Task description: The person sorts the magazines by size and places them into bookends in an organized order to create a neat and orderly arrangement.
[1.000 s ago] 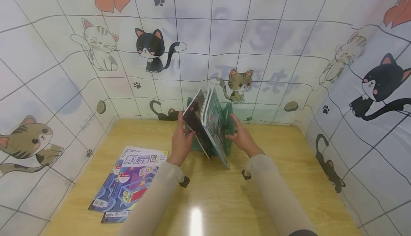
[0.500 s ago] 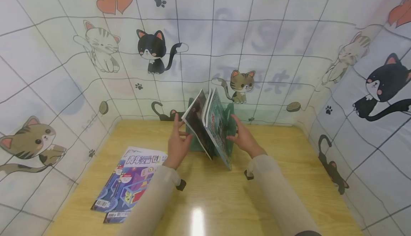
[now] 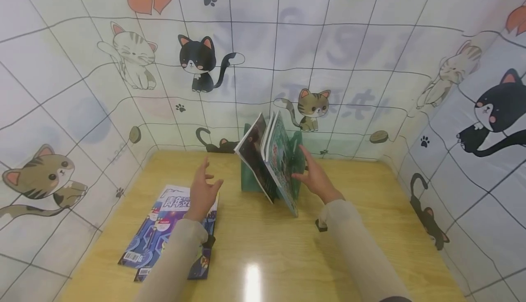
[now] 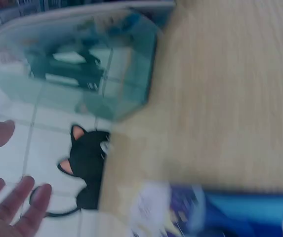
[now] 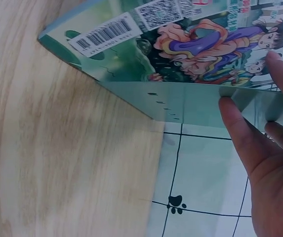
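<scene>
The left hand [image 3: 203,194] hangs above the counter [image 3: 255,242], its grip wide with the fingers spread and holding nothing, apart from the green translucent book stand [image 3: 248,178] and just beside the top of two overlapping blue-purple magazines [image 3: 154,233], which lie flat at the person's left and are partly covered by the left sleeve [image 3: 172,261]; the right hand [image 3: 318,181] has a narrow grip about the stand's right panel, one finger against its outer face and another digit on the magazine side; within the stand, near the patterned wall [image 3: 255,46], a dark magazine [image 3: 252,156] tilts to the left, while a green illustrated magazine [image 3: 277,156] stands to its right, the lower corners of both jutting out towards the person
</scene>
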{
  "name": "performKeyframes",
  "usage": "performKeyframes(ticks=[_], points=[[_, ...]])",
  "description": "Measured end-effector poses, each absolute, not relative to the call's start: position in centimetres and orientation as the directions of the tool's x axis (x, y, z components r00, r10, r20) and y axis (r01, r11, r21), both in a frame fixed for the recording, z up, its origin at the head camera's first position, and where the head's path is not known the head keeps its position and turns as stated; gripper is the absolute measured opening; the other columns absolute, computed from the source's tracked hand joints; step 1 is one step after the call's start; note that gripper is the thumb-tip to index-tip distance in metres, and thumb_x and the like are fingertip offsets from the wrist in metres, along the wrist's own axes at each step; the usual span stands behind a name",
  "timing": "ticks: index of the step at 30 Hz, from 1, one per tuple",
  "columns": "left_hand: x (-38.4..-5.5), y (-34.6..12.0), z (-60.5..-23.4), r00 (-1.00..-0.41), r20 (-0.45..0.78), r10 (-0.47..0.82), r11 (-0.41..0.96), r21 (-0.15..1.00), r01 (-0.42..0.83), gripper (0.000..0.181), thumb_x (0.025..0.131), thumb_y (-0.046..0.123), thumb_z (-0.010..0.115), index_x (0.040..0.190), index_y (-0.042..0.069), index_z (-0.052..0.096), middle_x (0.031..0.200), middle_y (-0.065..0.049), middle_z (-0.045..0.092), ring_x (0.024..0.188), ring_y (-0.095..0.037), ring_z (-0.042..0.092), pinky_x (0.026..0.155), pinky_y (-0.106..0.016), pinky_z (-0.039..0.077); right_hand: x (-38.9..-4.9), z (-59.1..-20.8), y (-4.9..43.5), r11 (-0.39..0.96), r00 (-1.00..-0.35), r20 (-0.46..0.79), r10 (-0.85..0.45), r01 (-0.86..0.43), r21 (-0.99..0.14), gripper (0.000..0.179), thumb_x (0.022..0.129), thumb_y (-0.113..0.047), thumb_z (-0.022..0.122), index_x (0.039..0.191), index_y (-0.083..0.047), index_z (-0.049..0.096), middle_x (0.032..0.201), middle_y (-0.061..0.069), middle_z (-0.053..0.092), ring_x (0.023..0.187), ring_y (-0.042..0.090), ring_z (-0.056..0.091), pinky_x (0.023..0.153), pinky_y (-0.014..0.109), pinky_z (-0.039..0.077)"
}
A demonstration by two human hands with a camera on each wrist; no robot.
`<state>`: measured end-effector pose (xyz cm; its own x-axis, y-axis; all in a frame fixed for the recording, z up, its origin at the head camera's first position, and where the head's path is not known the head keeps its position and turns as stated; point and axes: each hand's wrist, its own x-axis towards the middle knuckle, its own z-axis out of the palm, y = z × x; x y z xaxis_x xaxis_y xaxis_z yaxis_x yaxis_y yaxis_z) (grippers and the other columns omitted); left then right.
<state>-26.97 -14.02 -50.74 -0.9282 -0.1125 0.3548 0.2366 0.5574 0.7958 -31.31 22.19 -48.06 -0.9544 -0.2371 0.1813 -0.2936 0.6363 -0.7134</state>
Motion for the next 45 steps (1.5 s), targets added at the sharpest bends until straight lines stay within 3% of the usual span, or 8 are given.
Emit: performKeyframes(ticks=[3,6,10,18,29,39,45], points=[[-26.9,-15.8,-51.9,-0.953,0.283,-0.11,0.603,0.781,0.162,0.089,0.088,0.017,0.073,0.157,0.018,0.017,0.152,-0.018,0.029,0.122,-0.038,0.047,0.091,-0.052,0.047,-31.2,-48.1,22.2,0.642,-0.955,0.189,-0.23,-0.295,-0.707,0.099,0.086,-0.021,0.076,0.157,-0.03,0.007,0.16,0.01,0.016,0.121,0.048,0.049,0.093,0.059,0.045],[-26.8,-17.4,-53.2,-0.97,0.215,-0.113,0.648,0.756,0.091,0.09,0.087,0.02,0.074,0.156,0.009,0.018,0.154,-0.021,0.024,0.134,-0.042,0.033,0.107,-0.057,0.031,-31.1,-48.2,22.3,0.65,-0.954,0.197,-0.225,-0.297,-0.699,0.098,0.086,-0.025,0.075,0.157,-0.031,0.007,0.16,0.01,0.016,0.121,0.048,0.05,0.093,0.058,0.046],[-26.4,-19.2,-54.3,-0.98,0.125,-0.153,0.695,0.719,-0.017,0.09,0.085,0.022,0.075,0.155,0.01,0.02,0.155,-0.021,0.024,0.14,-0.044,0.021,0.112,-0.06,0.018,-31.0,-48.3,22.4,0.654,-0.956,0.198,-0.214,-0.291,-0.698,0.098,0.086,-0.027,0.075,0.157,-0.029,0.009,0.16,0.011,0.017,0.119,0.049,0.05,0.093,0.058,0.046],[-24.8,-22.8,-55.3,-0.982,0.035,-0.186,0.748,0.653,-0.118,0.092,0.086,0.027,0.074,0.156,0.009,0.018,0.155,-0.026,0.021,0.139,-0.05,0.018,0.108,-0.067,0.016,-31.1,-48.7,22.4,0.654,-0.957,0.204,-0.204,-0.288,-0.699,0.098,0.085,-0.023,0.075,0.157,-0.029,0.009,0.159,0.013,0.018,0.117,0.049,0.051,0.091,0.058,0.048],[-23.9,-25.5,-57.1,-0.977,0.083,-0.196,0.829,0.546,-0.12,0.092,0.074,0.023,0.082,0.149,0.0,0.032,0.147,-0.031,0.032,0.131,-0.053,0.028,0.104,-0.068,0.022,-31.1,-48.8,22.3,0.644,-0.962,0.187,-0.198,-0.271,-0.715,0.098,0.085,-0.023,0.076,0.157,-0.028,0.01,0.16,0.013,0.017,0.119,0.049,0.05,0.09,0.058,0.048],[-22.9,-25.4,-57.1,-0.99,0.012,-0.139,0.855,0.505,-0.114,0.104,0.076,0.04,0.081,0.153,0.002,0.022,0.15,-0.034,0.018,0.134,-0.057,0.014,0.104,-0.073,0.012,-31.1,-48.7,22.0,0.642,-0.959,0.196,-0.203,-0.281,-0.713,0.097,0.086,-0.019,0.075,0.157,-0.032,0.009,0.159,0.013,0.018,0.119,0.049,0.05,0.09,0.057,0.048],[-22.4,-24.8,-56.8,-0.974,-0.044,-0.224,0.84,0.498,-0.216,0.109,0.075,0.046,0.08,0.154,0.004,0.018,0.143,-0.036,0.027,0.128,-0.058,0.023,0.101,-0.073,0.017,-31.1,-48.4,21.9,0.644,-0.958,0.208,-0.199,-0.288,-0.709,0.097,0.086,-0.019,0.075,0.157,-0.03,0.011,0.159,0.014,0.02,0.118,0.048,0.051,0.09,0.057,0.048]])
